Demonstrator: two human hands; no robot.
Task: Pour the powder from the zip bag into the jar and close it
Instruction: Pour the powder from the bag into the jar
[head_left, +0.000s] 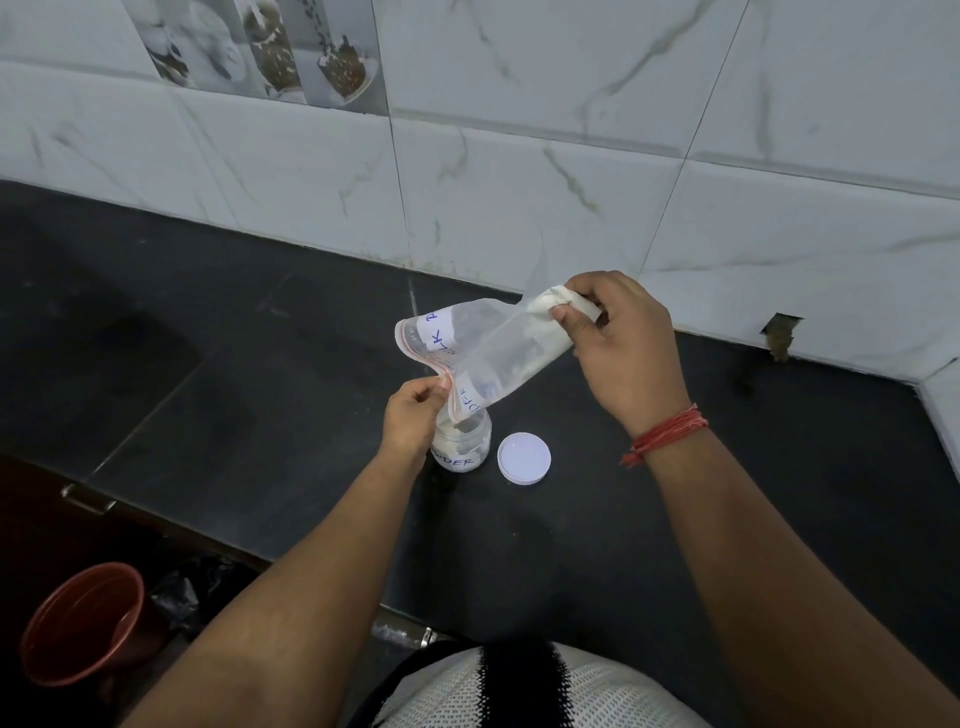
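— Head view: what did the hands have?
— The right hand (621, 345) pinched the bottom end of the clear plastic zip bag (488, 353), raised and tilted so its red-striped mouth hung downward. The left hand (413, 415) gripped the mouth's edge between thumb and fingers, right over the small clear jar (464, 441).
— Where was the jar?
— Upright on the black stone bench (260, 364), roughly mid-depth between the tiled wall (519, 182) and the front edge, its handwritten label partly hidden by the left hand. White powder (545, 304) was bunched in the bag's raised end; some lay inside the jar too.
— And the lid?
— The round white lid (523, 458) lay flat on the bench just beside the jar, on its right, not touching. A red thread band (667, 434) circled the right wrist.
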